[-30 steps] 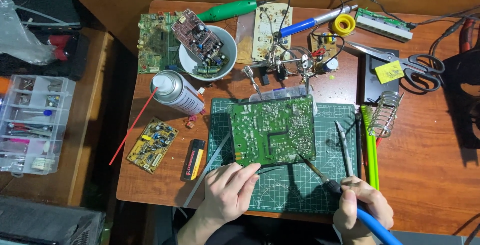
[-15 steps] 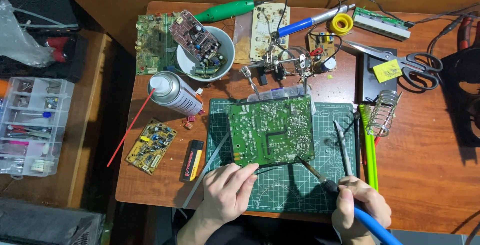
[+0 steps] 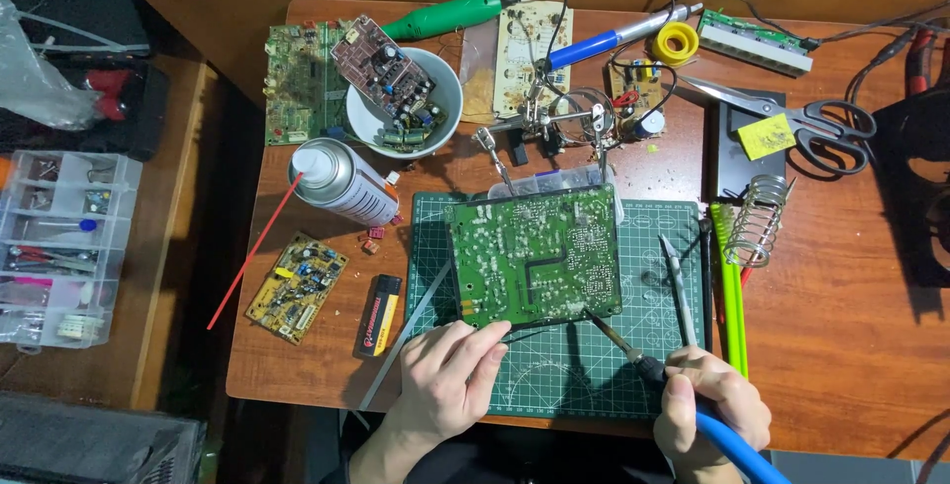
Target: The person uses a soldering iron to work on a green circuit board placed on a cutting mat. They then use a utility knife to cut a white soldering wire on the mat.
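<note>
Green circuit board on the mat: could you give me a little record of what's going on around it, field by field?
Board: green circuit board lying flat on a green cutting mat
Left hand: left hand with fingertips at the board's near edge
Right hand: right hand gripping a blue-handled soldering iron, tip at the board's near right corner
Beside the board: tweezers on the mat, spray can to the left
Behind the board: white bowl holding a smaller board
Table: brown wood

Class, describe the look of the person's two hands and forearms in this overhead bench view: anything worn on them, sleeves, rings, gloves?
Both the left hand and the right hand are bare: no gloves, rings or watch visible. The left forearm shows no sleeve; the right wrist leaves the frame, so any sleeve is unseen.
</note>
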